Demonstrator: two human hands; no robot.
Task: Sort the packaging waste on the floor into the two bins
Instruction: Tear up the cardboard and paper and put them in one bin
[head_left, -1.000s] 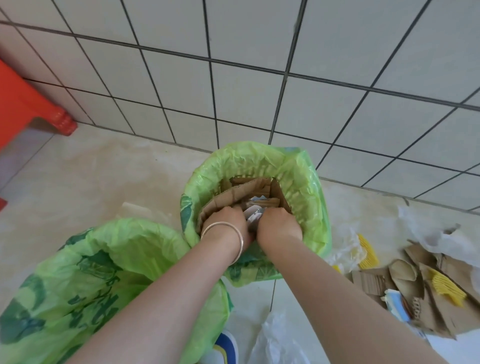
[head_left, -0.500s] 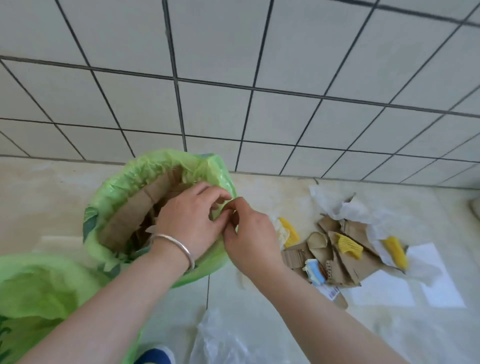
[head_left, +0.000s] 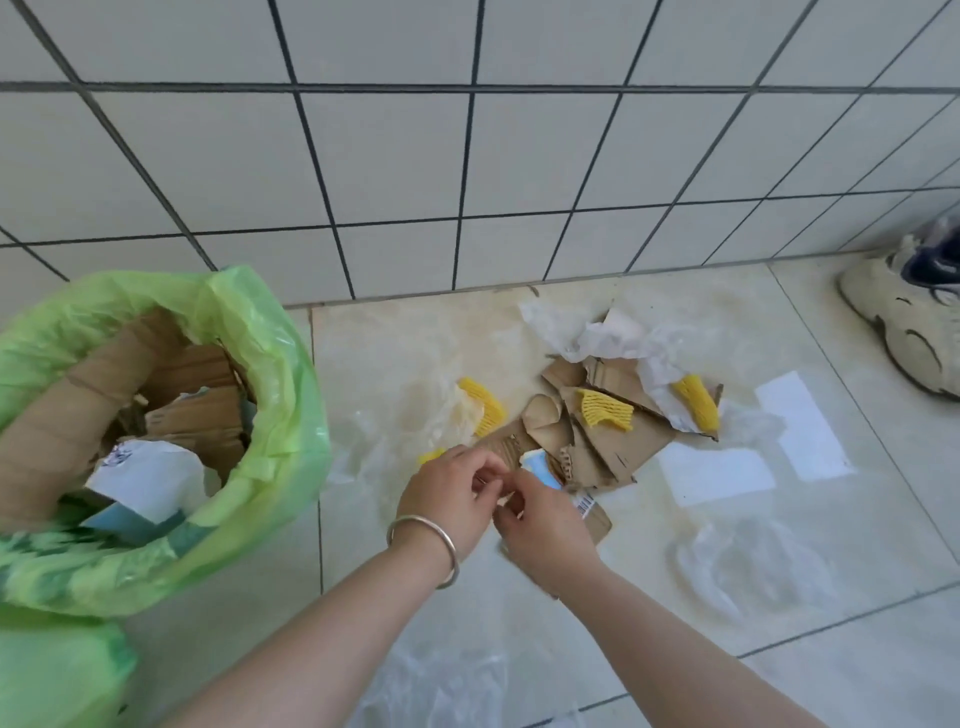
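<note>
Hovering over the floor (head_left: 415, 343), the left hand (head_left: 451, 492) and right hand (head_left: 540, 525) meet fingertip to fingertip just in front of the waste pile. Their fingers are curled toward each other, but whether they pinch anything between them I cannot tell; the spot is blurred. A bangle (head_left: 431, 540) rings the left wrist.

The near bin (head_left: 270, 415), lined with a green bag, stands left of the hands against the wall (head_left: 467, 156). Cardboard (head_left: 62, 415) stands curved inside it, with white paper (head_left: 150, 478) lying on top. The rim of a second green-lined bin (head_left: 57, 670) shows at the bottom left corner.

The unsorted waste lies on the floor beyond the hands: torn card pieces (head_left: 623, 441), three yellow foam nets (head_left: 605, 410) among them, crumpled white paper (head_left: 613, 332) toward the wall, and a blue-and-white scrap (head_left: 540, 467) just beside the right fingers. A barcoded piece (head_left: 589, 506) lies partly under the right hand. Clear film (head_left: 748, 566) lies to the right, more film (head_left: 436, 686) between the forearms, and another sheet (head_left: 363, 452) left of the pile.

A pale shoe (head_left: 904, 317) sits at the far right by the wall.
</note>
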